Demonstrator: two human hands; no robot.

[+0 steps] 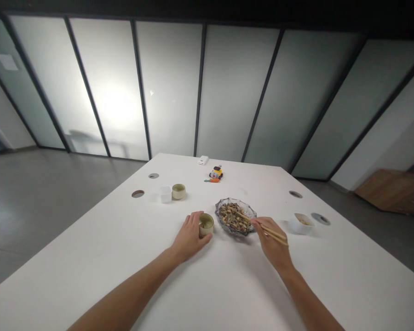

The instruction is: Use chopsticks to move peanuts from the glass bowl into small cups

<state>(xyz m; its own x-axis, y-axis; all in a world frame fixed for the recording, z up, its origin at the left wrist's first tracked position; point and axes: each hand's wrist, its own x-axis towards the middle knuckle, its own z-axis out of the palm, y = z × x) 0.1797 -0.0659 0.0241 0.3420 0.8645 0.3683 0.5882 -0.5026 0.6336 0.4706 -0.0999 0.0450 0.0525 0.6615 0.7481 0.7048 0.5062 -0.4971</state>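
My left hand (192, 233) curls around a small green ceramic cup (207, 224) that stands on the table; a little dark matter shows at its bottom. Wooden chopsticks (271, 233) are gripped in my right hand (273, 246), fingers closed on them. Their tips reach into the striped seeds, which look like sunflower seeds (232, 217), heaped in a clear glass bowl (251, 212) with a scalloped rim. The bowl sits just right of the cup. Whether the tips pinch a seed is too small to tell.
On the white table (124, 257), a second green cup (178, 191) stands beside a white plastic container (165, 194). Another white container (301, 224) with something pale inside is at right. Farther back are a toy car (216, 173), a toy carrot (212, 180) and a white box (203, 160).
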